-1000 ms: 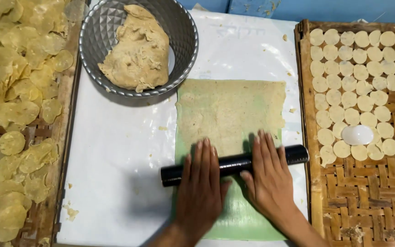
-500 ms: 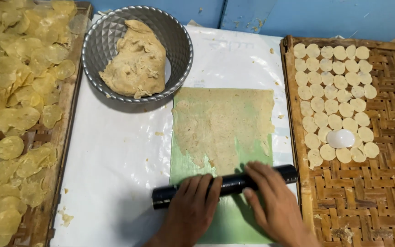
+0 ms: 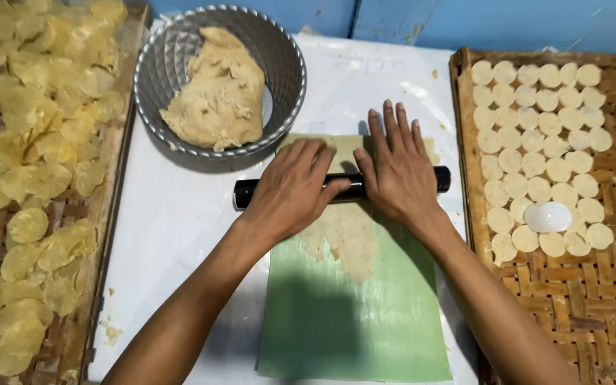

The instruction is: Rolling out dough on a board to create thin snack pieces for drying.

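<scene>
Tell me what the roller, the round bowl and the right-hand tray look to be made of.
Roller: smooth black, glossy glints, probably plastic or coated pipe. Bowl: silvery, faceted walls and shiny rim, likely aluminium. Tray: brown woven strips in a framed edge, seemingly bamboo.

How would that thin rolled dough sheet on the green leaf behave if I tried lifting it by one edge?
The dough sheet looks very thin with ragged edges, so it would probably sag and tear rather than hold flat. It lies pressed onto the green leaf under the black roller, so it may cling. Lifting the leaf itself seems safer.
</scene>
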